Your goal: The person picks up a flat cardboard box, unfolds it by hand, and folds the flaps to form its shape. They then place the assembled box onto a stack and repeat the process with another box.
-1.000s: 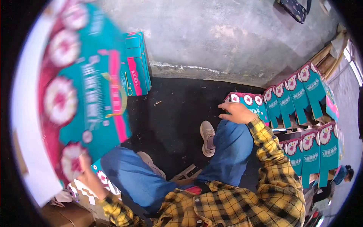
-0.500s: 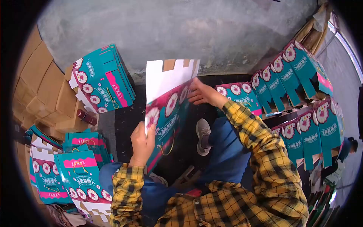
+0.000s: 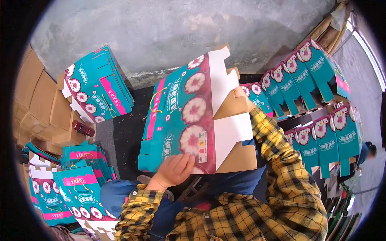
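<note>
A teal and magenta printed carton (image 3: pixel 169 108), with white and brown end flaps and a yellow cord handle, is tilted in front of me above my lap. My left hand (image 3: pixel 175 170) grips its near edge, fingers lying over the printed face and the thumb out of sight. On the far right side, my right hand (image 3: pixel 242 96) is closed at the brown and white flaps (image 3: pixel 233 120), partly hidden by them. The carton's opening flaps point right.
Flattened cartons (image 3: pixel 96 86) lean in a stack at the left, and more cartons (image 3: pixel 80 184) lie lower left beside brown boxes (image 3: pixel 44 96). A dark red cylinder (image 3: pixel 83 128) rests there. Rows of standing cartons (image 3: pixel 317 76) fill the right, with a concrete wall (image 3: pixel 181 32) ahead.
The carton has turned from nearly edge-on to show its broad printed face, its flaps swinging to the right. My right hand has moved right and down to the flaps; my left has shifted down and right.
</note>
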Available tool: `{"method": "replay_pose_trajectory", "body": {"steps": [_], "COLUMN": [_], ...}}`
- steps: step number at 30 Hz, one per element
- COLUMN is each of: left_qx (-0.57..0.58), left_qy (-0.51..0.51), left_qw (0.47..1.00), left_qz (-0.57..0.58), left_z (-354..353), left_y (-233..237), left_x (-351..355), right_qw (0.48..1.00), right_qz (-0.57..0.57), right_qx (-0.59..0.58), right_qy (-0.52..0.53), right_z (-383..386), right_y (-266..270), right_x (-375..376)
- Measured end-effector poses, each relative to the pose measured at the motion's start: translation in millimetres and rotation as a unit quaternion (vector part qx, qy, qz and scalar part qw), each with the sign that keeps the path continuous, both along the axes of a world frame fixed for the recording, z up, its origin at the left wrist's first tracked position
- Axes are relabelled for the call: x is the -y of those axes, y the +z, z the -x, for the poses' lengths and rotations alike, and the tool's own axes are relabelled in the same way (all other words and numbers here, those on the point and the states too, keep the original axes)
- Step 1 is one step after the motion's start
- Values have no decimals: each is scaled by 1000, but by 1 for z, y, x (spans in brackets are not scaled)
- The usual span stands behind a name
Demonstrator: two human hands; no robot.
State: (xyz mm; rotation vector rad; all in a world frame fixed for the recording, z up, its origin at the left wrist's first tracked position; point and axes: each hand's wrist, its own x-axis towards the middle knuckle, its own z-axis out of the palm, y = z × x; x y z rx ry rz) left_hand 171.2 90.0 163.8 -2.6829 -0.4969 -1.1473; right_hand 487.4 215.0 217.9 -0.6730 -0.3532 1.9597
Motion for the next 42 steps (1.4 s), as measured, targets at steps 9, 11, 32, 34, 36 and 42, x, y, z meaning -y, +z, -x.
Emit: {"method": "replay_pose_trajectory", "body": {"steps": [9,11,32,34,36,42], "left_qx": [-48,1,281,80,6,47], "left_qy": [-46,55,99,79,53,189], "left_qw": [963,956,725,758,747,861], "left_qz": [262,290,621,642,662,470], "left_z": [-2,7,160,134,101,47], "left_y": [19,29,56,45,39,-27], "left_x": [-3,-14,-30,-27,-20,-25], "right_qw": [905,854,134,73,44,53], "right_qz": [-97,-177,-699,-719,-719,-716], "right_qx": [414,484,668,663,659,644], "right_qy": [-1,68,217,196,214,266], "right_z": [20,30,172,180,186,192], "right_y": [9,19,62,47,29,-1], "right_x": [19,22,-15,-6,0,8]}}
